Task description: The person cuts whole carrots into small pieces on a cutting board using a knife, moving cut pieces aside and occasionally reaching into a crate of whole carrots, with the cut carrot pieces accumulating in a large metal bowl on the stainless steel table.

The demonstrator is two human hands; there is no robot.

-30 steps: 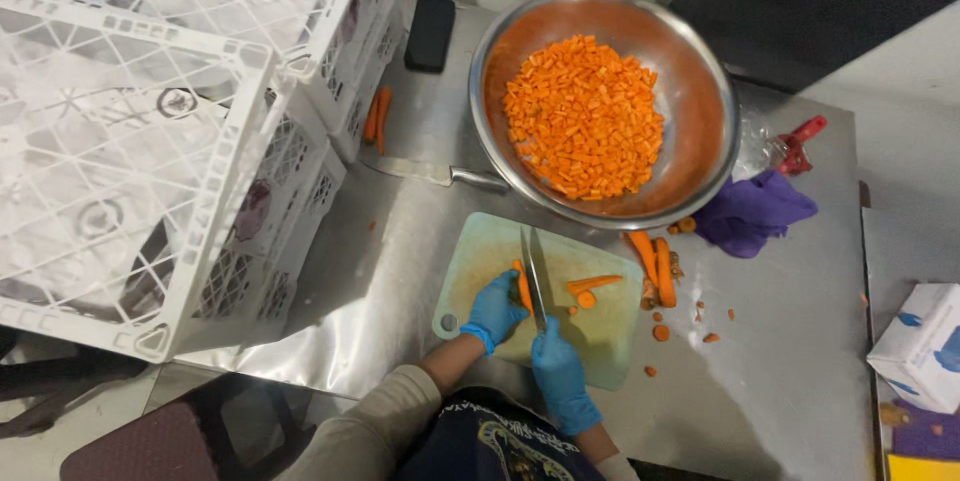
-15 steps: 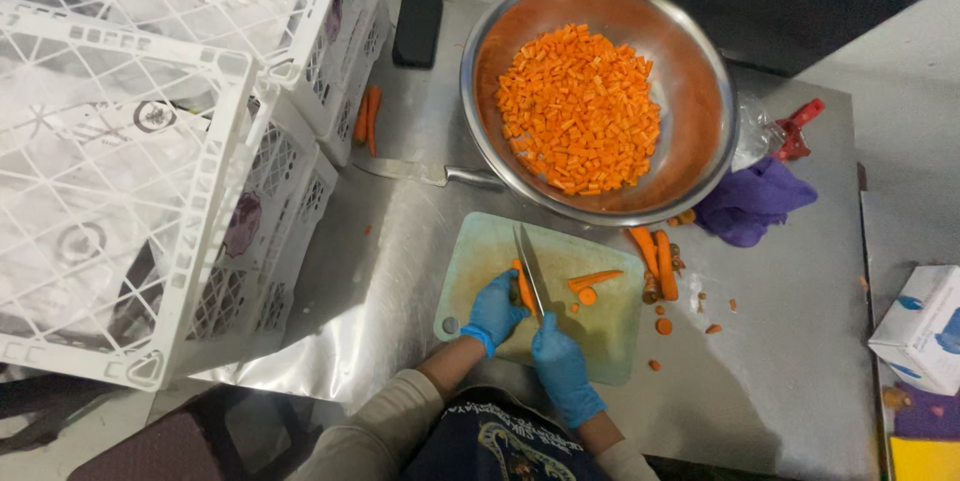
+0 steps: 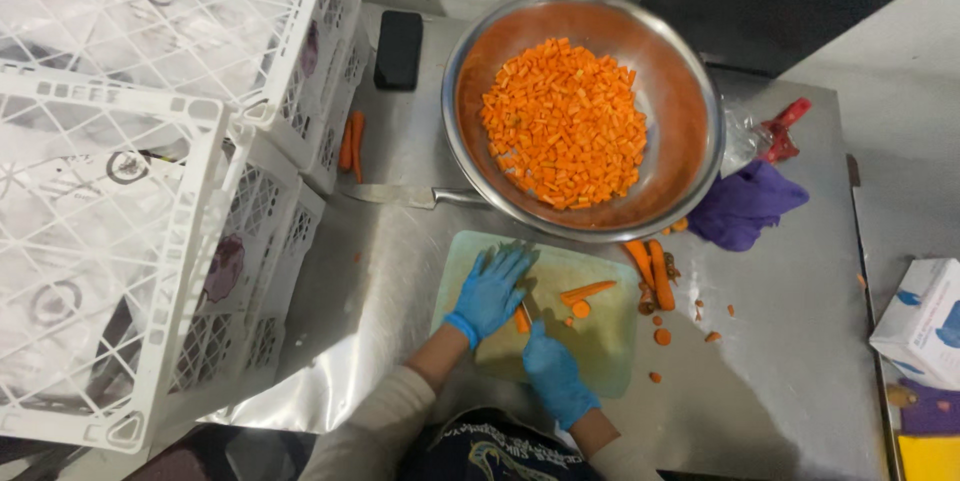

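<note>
Mostly chopped already, judging by bowl (image 3: 690, 91) at twelve o'clock heaped with diced carrot (image 3: 563, 122). On board (image 3: 600, 346): left hand (image 3: 492, 291) spread flat, fingers released, beside a carrot piece (image 3: 521, 320); right hand (image 3: 553, 369) clenched around what looks like a knife handle, blade hidden. Left to cut: stick (image 3: 587, 290) on board, whole carrots (image 3: 650, 273) at three o'clock, more (image 3: 351, 142) at ten o'clock.

Blue gloves (image 3: 490, 291), orange carrot dice (image 3: 565, 121), pale green board (image 3: 600, 341), purple cloth (image 3: 745, 203), perhaps.

A single head-worn camera looks steeply down, from fairly near, onto the steel table (image 3: 800, 361) before the person.
</note>
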